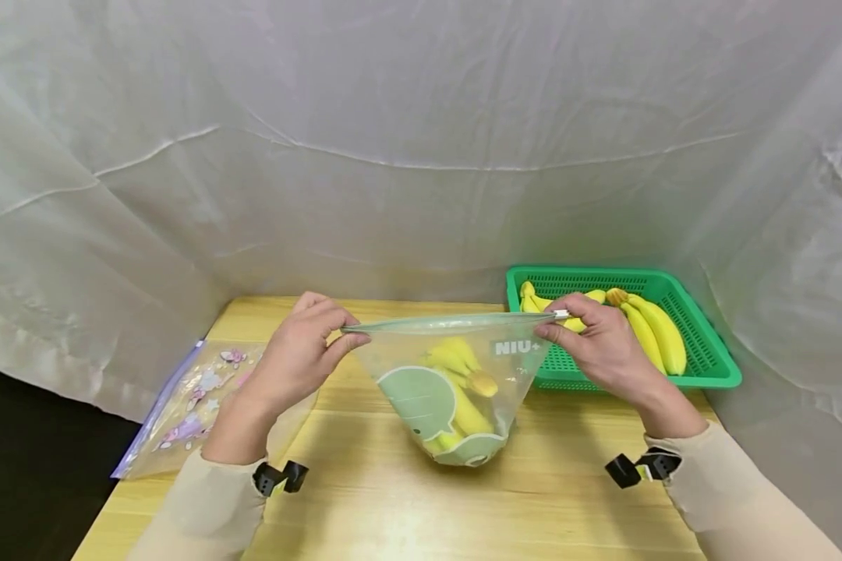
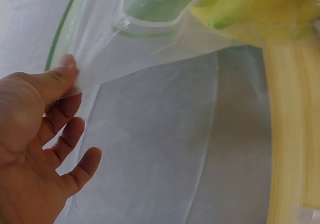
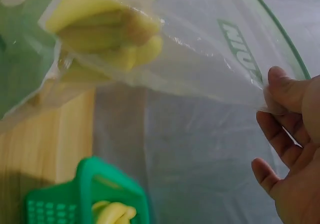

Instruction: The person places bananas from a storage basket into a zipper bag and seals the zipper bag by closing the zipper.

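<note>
A clear zip bag (image 1: 512, 389) with green print hangs between my two hands over the table, its top edge stretched taut. Inside it lie yellow bananas (image 1: 468, 409), bunched toward the bottom. My left hand (image 1: 298, 351) pinches the left top corner between thumb and index finger; in the left wrist view its other fingers (image 2: 82, 169) are loosely bent. At the opposite corner, close to a white slider (image 1: 560, 314), my right hand (image 1: 603, 343) pinches the bag the same way. The green zip strip (image 3: 285, 32) curves up from the right hand in the right wrist view.
A green plastic basket (image 1: 726, 366) with more bananas (image 1: 663, 331) stands at the back right, partly behind my right hand. On the left of the wooden table (image 1: 393, 522) lies a flat purple-edged zip bag (image 1: 182, 389). Grey fabric (image 1: 407, 226) encloses the back and sides.
</note>
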Action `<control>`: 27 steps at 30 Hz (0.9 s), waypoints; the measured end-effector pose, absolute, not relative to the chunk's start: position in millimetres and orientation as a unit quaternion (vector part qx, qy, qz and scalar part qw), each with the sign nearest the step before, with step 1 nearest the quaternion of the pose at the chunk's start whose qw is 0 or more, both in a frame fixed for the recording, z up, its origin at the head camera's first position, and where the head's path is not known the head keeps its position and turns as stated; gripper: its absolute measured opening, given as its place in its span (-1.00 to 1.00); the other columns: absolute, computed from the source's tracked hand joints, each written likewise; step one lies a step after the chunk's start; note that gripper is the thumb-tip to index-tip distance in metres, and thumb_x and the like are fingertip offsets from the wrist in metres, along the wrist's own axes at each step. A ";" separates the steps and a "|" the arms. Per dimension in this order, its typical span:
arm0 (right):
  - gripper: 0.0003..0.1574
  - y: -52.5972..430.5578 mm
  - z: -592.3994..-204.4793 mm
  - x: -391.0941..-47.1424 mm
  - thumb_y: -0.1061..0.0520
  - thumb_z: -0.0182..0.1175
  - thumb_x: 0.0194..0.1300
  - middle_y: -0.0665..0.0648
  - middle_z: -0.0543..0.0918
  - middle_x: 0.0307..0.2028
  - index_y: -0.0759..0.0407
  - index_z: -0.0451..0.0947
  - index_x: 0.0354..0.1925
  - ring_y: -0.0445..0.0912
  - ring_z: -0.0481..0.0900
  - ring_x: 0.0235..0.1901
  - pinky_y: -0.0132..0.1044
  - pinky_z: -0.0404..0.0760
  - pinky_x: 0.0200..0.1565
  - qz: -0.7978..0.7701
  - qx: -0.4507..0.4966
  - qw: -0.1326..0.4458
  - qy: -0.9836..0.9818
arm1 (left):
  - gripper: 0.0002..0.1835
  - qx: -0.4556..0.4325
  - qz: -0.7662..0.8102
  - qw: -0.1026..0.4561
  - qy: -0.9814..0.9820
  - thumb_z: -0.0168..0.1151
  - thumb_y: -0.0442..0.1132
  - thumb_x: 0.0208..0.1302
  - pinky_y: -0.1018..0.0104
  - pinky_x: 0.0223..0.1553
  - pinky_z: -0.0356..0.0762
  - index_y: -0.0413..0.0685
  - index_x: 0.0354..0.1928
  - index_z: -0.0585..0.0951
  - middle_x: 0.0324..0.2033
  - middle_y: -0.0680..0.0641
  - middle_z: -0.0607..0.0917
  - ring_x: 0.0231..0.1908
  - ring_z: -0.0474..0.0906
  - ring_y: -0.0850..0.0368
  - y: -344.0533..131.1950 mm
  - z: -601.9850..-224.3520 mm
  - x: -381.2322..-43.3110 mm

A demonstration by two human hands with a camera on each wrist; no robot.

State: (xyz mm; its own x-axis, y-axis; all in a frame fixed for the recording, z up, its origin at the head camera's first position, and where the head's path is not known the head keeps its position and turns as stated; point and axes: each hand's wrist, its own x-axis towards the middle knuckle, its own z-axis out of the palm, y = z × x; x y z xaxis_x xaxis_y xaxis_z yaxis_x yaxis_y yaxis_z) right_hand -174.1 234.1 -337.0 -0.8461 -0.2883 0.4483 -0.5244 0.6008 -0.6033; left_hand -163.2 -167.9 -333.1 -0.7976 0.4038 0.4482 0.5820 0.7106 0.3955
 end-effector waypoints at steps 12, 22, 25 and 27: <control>-0.88 235.5 -358.1 -181.1 0.22 0.45 0.32 -0.01 0.76 -0.24 0.04 0.70 -0.21 -0.05 0.69 -0.19 -0.02 0.64 -0.13 0.250 0.275 0.091 -0.924 | -0.87 -0.310 -0.088 0.129 -0.938 0.46 -0.12 0.37 0.09 0.00 0.55 0.01 -0.26 0.73 -0.30 0.06 0.72 -0.13 0.52 0.02 -158.1 -344.0 -173.5; -0.75 228.6 -346.2 -173.8 0.25 0.52 0.23 -0.18 0.68 -0.34 -0.05 0.66 -0.27 -0.22 0.57 -0.30 -0.11 0.56 -0.18 0.250 0.342 0.163 -0.891 | -0.92 -0.335 -0.120 0.148 -0.923 0.42 -0.15 0.41 0.08 -0.05 0.56 0.04 -0.19 0.72 -0.23 0.07 0.73 -0.12 0.54 0.02 -145.6 -334.7 -169.1; -0.75 228.9 -351.7 -175.9 0.25 0.51 0.23 -0.19 0.65 -0.39 -0.05 0.64 -0.31 -0.26 0.50 -0.37 -0.18 0.53 -0.23 0.233 0.349 0.164 -0.893 | -0.92 -0.330 -0.083 0.147 -0.929 0.43 -0.14 0.40 0.06 -0.09 0.56 0.09 -0.24 0.70 -0.30 0.11 0.71 -0.21 0.52 0.06 -141.1 -335.9 -167.0; -0.78 229.2 -355.4 -176.7 0.22 0.49 0.26 -0.18 0.64 -0.40 -0.04 0.63 -0.31 -0.27 0.45 -0.41 -0.24 0.51 -0.29 0.220 0.348 0.151 -0.899 | -0.91 -0.323 -0.056 0.140 -0.934 0.43 -0.12 0.39 0.02 -0.07 0.57 0.10 -0.24 0.70 -0.31 0.12 0.71 -0.24 0.50 0.07 -138.4 -336.2 -164.9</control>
State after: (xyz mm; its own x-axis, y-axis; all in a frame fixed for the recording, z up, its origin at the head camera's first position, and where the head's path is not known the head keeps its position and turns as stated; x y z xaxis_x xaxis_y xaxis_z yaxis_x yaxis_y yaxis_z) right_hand -176.7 229.2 -355.4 -0.7127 -0.5588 0.4241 -0.6914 0.6616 -0.2902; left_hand -164.9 -138.4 -336.2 -0.7520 0.5882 0.2976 0.6195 0.7848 0.0142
